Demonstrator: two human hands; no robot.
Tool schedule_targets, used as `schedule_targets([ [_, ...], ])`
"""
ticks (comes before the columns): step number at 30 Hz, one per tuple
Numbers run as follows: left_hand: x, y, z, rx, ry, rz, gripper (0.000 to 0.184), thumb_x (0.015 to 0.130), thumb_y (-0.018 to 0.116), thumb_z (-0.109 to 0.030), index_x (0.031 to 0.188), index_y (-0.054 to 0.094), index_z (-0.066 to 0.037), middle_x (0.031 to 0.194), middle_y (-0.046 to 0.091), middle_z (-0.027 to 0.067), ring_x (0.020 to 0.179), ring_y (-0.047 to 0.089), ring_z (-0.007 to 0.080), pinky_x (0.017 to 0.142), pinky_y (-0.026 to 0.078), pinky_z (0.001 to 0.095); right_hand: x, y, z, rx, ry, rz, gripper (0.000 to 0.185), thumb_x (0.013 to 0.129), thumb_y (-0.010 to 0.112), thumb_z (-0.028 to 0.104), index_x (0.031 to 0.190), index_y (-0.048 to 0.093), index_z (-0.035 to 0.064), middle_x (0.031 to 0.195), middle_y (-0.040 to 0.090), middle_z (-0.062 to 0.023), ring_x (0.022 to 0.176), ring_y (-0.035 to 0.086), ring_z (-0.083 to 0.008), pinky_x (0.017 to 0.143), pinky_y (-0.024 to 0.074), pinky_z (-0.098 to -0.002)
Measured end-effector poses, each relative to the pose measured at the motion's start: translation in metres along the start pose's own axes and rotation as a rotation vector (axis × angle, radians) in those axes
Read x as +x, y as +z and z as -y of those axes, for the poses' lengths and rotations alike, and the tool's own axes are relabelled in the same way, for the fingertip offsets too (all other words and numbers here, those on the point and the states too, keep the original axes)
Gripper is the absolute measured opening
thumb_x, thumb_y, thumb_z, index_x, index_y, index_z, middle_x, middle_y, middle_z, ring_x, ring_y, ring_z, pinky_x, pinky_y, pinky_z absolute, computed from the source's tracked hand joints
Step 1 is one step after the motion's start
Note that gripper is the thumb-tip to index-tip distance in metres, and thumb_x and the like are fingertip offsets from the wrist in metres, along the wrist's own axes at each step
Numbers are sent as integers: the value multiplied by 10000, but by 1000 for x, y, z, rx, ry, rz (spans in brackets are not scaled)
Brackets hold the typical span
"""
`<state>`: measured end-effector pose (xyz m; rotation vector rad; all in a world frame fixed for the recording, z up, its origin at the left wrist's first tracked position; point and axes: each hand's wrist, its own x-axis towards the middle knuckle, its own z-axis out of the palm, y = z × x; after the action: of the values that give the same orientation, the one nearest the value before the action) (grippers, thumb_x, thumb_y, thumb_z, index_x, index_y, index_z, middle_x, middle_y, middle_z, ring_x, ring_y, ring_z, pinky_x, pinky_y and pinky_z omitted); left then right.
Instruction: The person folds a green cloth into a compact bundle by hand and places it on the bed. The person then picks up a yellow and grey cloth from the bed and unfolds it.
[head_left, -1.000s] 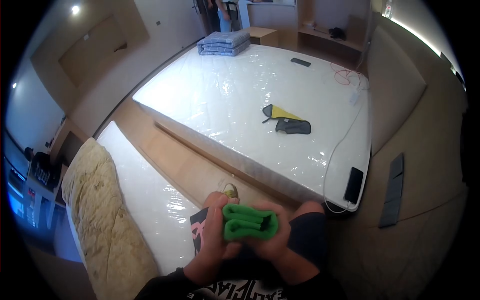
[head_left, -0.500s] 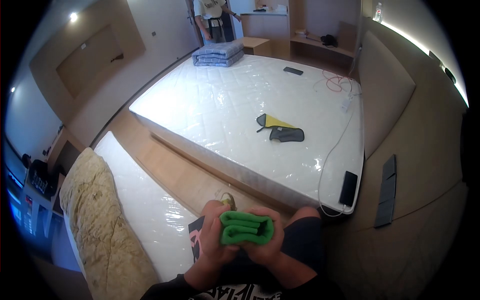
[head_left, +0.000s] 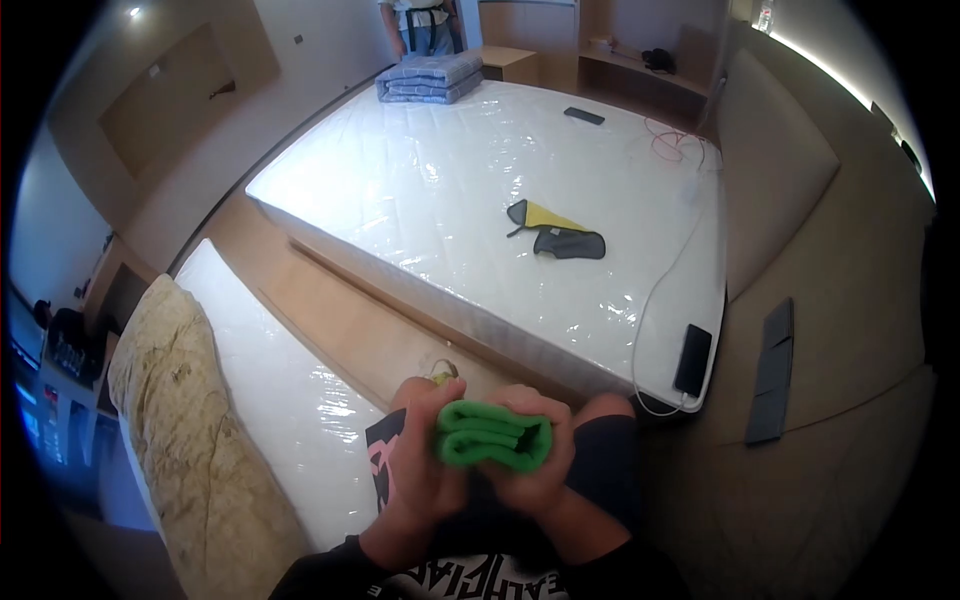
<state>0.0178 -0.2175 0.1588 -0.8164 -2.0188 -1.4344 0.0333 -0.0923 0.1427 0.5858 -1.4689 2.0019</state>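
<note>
A folded green cloth (head_left: 490, 448) is held upright over my lap, its layered edge facing up. My left hand (head_left: 425, 460) presses its left side, with the fingers bent round it. On the right side, my right hand (head_left: 540, 470) is wrapped against the same cloth. The undersides of both hands and the lower part of the cloth are hidden. Beyond the hands, on the plastic-covered mattress (head_left: 400, 180), lie a yellow and grey fabric piece (head_left: 570, 240) and, near the corner, a black phone (head_left: 692, 360) on a white cable.
A second mattress (head_left: 270, 370) on the left carries a beige quilt (head_left: 190, 430). A folded blue blanket (head_left: 430, 78) sits at the far mattress edge, near a standing person (head_left: 425, 25). A dark flat object (head_left: 584, 116) and a red cable (head_left: 668, 145) lie farther back. Grey strips (head_left: 771, 375) are at right.
The view has tilted and shifted slightly. The person at the back has changed position. Both hands still hold the green cloth, which stays folded.
</note>
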Motion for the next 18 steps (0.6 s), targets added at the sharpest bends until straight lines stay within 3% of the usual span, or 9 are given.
schedule_targets([
  [9,0,1,10,-88,83,89,489,833,555,37,1311,468,89,1134,588,232,765,519,286,676,433,381,9,-9,-1,2,-69,42,613,754,821,17,1239,447,60,1075,631,-185,966,637,-289,857,500,-374],
  [12,4,-3,-4,8,25,156,492,847,549,35,1327,459,92,1191,576,236,851,548,320,769,463,406,10,-13,2,0,-75,66,596,748,823,17,1222,464,54,1063,641,-191,958,644,-293,847,507,-379],
  [18,-11,-5,2,-16,102,123,523,865,569,29,1369,436,70,1378,484,285,1171,540,414,991,431,440,11,-14,5,1,-100,68,581,731,832,17,1195,483,41,1047,645,-195,937,647,-296,834,515,-379],
])
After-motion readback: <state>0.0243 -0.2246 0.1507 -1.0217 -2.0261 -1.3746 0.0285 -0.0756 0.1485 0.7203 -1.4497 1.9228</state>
